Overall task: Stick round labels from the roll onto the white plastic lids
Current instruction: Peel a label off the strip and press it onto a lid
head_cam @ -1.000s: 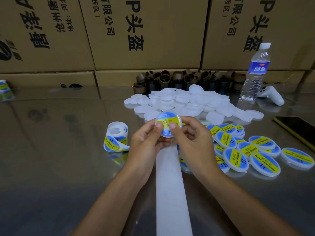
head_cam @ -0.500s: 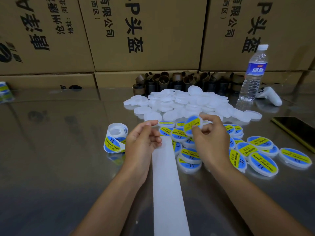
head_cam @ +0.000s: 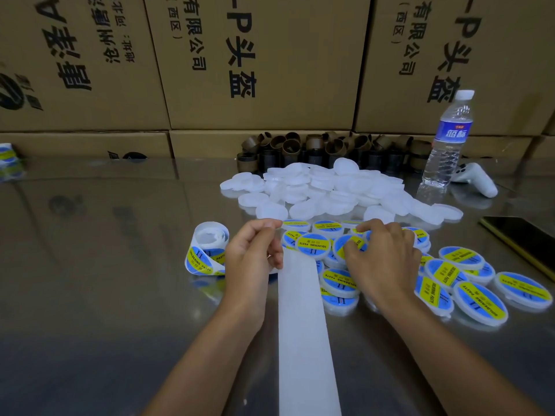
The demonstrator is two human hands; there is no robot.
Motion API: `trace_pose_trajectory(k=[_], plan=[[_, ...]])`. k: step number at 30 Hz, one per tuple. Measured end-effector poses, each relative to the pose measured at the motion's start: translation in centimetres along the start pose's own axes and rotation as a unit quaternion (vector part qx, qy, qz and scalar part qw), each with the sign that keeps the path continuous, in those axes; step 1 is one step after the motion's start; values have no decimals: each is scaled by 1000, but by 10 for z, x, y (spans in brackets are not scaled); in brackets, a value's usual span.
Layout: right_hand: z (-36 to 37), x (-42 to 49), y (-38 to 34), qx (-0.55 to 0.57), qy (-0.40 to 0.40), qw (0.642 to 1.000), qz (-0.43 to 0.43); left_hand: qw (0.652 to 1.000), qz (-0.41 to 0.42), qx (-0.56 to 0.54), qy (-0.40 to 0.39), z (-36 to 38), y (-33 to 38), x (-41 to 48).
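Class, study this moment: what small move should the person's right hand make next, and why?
Probably release and reach to the plain white lids just beyond. The right hand holds a labelled lid low among the finished lids, so that one looks done, while the left hand grips the backing strip.

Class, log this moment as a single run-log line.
right hand: holds labelled lid over labelled pile | left hand: at backing strip, grip unclear | blank lids: heaped behind

Curled label roll [head_cam: 207,250] left of labelled lids [head_cam: 477,298], heap of bare white lids [head_cam: 330,187] behind.
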State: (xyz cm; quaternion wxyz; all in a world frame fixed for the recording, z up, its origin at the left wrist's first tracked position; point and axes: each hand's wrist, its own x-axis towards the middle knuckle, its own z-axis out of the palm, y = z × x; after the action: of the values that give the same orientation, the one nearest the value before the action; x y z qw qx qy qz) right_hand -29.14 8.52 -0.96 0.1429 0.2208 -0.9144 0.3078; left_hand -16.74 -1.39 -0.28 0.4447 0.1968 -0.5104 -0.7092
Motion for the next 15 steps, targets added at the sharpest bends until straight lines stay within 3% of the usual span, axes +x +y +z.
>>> trace_pose_trajectory(k=[4,8,11,15], plan=[[3,9,-12,86,20,995,-37,1000,-18,-14,-6,0,0,-1],[11,40,-29,119,-50,990,-52,999,-31,-20,-10,0,-2,0],[23,68,-39,91,-115,989,-35,999,-36,-24,-18,-1,-5,0],[47,92,-42,9,-142,989,-31,999,-39,-32,-20,-2,-8,3]])
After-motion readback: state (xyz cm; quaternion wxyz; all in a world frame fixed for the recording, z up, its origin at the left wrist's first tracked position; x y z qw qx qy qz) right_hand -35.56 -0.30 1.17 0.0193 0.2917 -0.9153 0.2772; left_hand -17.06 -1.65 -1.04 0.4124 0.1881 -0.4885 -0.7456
